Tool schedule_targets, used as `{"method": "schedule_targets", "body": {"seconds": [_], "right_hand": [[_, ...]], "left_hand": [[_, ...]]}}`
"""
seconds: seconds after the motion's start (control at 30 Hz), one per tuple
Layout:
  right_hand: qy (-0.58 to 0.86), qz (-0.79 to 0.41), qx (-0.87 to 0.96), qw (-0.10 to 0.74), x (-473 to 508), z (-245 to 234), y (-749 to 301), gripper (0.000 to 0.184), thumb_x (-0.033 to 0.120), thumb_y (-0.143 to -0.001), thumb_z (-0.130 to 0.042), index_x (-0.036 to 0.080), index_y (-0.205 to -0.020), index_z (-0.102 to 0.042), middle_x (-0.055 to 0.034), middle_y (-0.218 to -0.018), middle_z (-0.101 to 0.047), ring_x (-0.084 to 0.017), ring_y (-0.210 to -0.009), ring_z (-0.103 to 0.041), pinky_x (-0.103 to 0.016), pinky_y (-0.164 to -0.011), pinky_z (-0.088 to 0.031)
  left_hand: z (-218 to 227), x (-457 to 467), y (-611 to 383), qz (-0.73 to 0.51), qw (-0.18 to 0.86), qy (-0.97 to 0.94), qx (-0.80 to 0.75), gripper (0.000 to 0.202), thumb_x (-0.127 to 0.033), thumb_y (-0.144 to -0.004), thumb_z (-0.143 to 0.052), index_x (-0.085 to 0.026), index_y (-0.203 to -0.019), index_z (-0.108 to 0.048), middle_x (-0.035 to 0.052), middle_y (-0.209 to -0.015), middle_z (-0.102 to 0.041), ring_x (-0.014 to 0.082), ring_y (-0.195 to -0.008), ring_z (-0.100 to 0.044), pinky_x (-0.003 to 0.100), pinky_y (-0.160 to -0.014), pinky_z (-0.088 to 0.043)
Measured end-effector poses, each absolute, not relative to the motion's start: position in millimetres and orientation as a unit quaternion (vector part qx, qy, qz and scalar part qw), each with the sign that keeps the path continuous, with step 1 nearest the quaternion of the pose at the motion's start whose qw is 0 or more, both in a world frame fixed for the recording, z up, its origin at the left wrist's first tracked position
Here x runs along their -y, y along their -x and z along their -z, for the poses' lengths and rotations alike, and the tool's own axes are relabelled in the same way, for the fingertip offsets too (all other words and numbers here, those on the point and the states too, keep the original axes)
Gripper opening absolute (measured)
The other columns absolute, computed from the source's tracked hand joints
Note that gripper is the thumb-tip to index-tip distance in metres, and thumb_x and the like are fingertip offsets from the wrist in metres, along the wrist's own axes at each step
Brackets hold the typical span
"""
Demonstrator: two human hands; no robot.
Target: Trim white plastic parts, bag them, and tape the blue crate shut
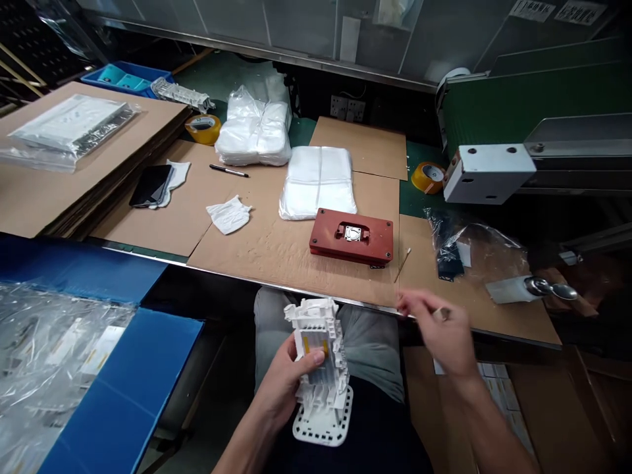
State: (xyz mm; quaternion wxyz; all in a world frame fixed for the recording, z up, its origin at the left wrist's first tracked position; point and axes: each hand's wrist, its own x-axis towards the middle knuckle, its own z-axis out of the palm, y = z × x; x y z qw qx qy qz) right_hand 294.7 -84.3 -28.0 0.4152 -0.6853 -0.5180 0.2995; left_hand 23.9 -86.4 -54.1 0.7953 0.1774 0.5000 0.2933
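In the head view, my left hand [289,375] grips a white plastic moulded part [320,355] above my lap, thumb on its front face near a yellow strip. The part has stepped, ribbed sides and a flat base with square slots at its lower end. Near the table's front edge, my right hand [442,329] is blurred, its fingers curled together. A small pale end shows at its knuckles; what it belongs to cannot be made out. Beyond that hand, a cotton swab [402,264] lies beside a red block fixture [351,235] with a metal piece in its recess.
Cardboard [257,243] covers the table. Stacks of clear bags [318,181], tape rolls [203,129], a pen [228,171], a phone [151,185] and a white cloth [229,214] lie farther back. At right are a pump bottle [511,289] and a green conveyor [533,99].
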Motion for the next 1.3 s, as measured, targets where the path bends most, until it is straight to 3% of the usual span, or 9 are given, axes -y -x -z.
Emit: {"method": "schedule_targets", "body": {"seconds": [0.1,0.2,0.33,0.67,0.8,0.93,1.13,1.23,1.3], "right_hand": [[0.712,-0.119,0.589,0.363,51.3,52.5,-330.7,0.029,0.034,-0.098,-0.053,0.02,-0.104,-0.078,-0.0095,-0.095,-0.071,-0.023,-0.087,-0.066,-0.037,-0.079,-0.052],[0.692,-0.138,0.645,0.292,27.7,86.5,-341.7,0.021,0.025,-0.09,-0.06,0.024,-0.095,-0.081,-0.0085,-0.091,-0.067,-0.024,-0.087,-0.063,-0.034,-0.075,-0.051],[0.689,-0.144,0.668,0.242,21.1,113.8,-334.7,0.027,0.022,-0.09,-0.06,0.027,-0.107,-0.08,-0.0098,-0.094,-0.064,-0.026,-0.089,-0.061,-0.031,-0.065,-0.049],[0.654,-0.229,0.642,0.329,47.2,72.0,-303.3,0.017,0.026,-0.094,-0.057,0.024,-0.086,-0.072,-0.0089,-0.116,-0.074,-0.027,-0.11,-0.067,-0.043,-0.097,-0.053],[0.665,-0.296,0.586,0.356,74.0,51.1,-271.1,0.012,0.032,-0.094,-0.06,0.024,-0.087,-0.067,-0.0059,-0.104,-0.078,-0.024,-0.096,-0.074,-0.035,-0.085,-0.057],[0.662,-0.421,0.465,0.411,92.6,37.6,-240.5,0.02,0.042,-0.088,-0.069,0.022,-0.086,-0.067,-0.0069,-0.09,-0.077,-0.024,-0.085,-0.072,-0.031,-0.074,-0.055],[0.619,-0.526,0.278,0.512,106.5,31.1,-221.1,0.028,0.035,-0.072,-0.084,0.021,-0.088,-0.067,-0.0032,-0.08,-0.074,-0.018,-0.072,-0.068,-0.025,-0.063,-0.052],[0.585,-0.559,0.201,0.552,107.3,32.8,-223.0,0.034,0.036,-0.072,-0.085,0.02,-0.097,-0.07,-0.0044,-0.087,-0.074,-0.006,-0.044,-0.047,-0.019,-0.038,-0.033],[0.588,-0.547,0.171,0.571,106.1,34.0,-227.5,0.033,0.037,-0.072,-0.085,0.018,-0.095,-0.073,-0.0053,-0.088,-0.074,-0.001,-0.038,-0.032,-0.018,-0.032,-0.019]], "left_hand": [[54.6,83.5,-17.9,-0.3,0.794,-0.155,-0.506,0.054,-0.033,-0.067,-0.091,-0.018,-0.112,-0.065,0.0082,-0.099,-0.075,0.0238,-0.086,-0.072,0.034,-0.077,-0.058],[52.4,82.0,-18.2,-0.317,0.787,-0.143,-0.51,0.058,-0.032,-0.063,-0.093,-0.017,-0.112,-0.066,0.0087,-0.098,-0.075,0.0246,-0.086,-0.072,0.034,-0.078,-0.058],[46.3,82.0,-22.8,-0.339,0.78,-0.135,-0.509,0.057,-0.032,-0.062,-0.093,-0.018,-0.111,-0.066,0.0083,-0.097,-0.075,0.0246,-0.086,-0.072,0.035,-0.08,-0.058],[53.1,79.7,-25.5,-0.359,0.791,-0.178,-0.463,0.055,-0.03,-0.053,-0.095,-0.018,-0.101,-0.07,0.0086,-0.092,-0.075,0.0268,-0.086,-0.07,0.035,-0.078,-0.056],[53.0,76.0,-32.8,-0.338,0.803,-0.242,-0.427,0.049,-0.028,-0.052,-0.095,-0.015,-0.093,-0.072,0.006,-0.079,-0.072,0.0223,-0.074,-0.067,0.033,-0.074,-0.054],[47.1,75.5,-43.1,-0.303,0.8,-0.307,-0.418,0.051,-0.025,-0.057,-0.093,-0.016,-0.102,-0.072,0.0077,-0.099,-0.074,0.0234,-0.086,-0.068,0.035,-0.084,-0.054],[48.0,83.3,-50.2,-0.304,0.776,-0.33,-0.443,0.055,-0.029,-0.057,-0.094,-0.017,-0.104,-0.07,0.0051,-0.084,-0.073,0.0232,-0.08,-0.068,0.033,-0.077,-0.055],[49.0,85.6,-49.9,-0.316,0.772,-0.336,-0.437,0.061,-0.028,-0.06,-0.092,-0.018,-0.115,-0.067,0.0056,-0.092,-0.074,0.0236,-0.086,-0.069,0.032,-0.08,-0.055],[48.9,86.9,-49.3,-0.313,0.766,-0.335,-0.451,0.059,-0.027,-0.061,-0.092,-0.017,-0.113,-0.066,0.0062,-0.093,-0.074,0.0235,-0.087,-0.069,0.032,-0.081,-0.055]]}}
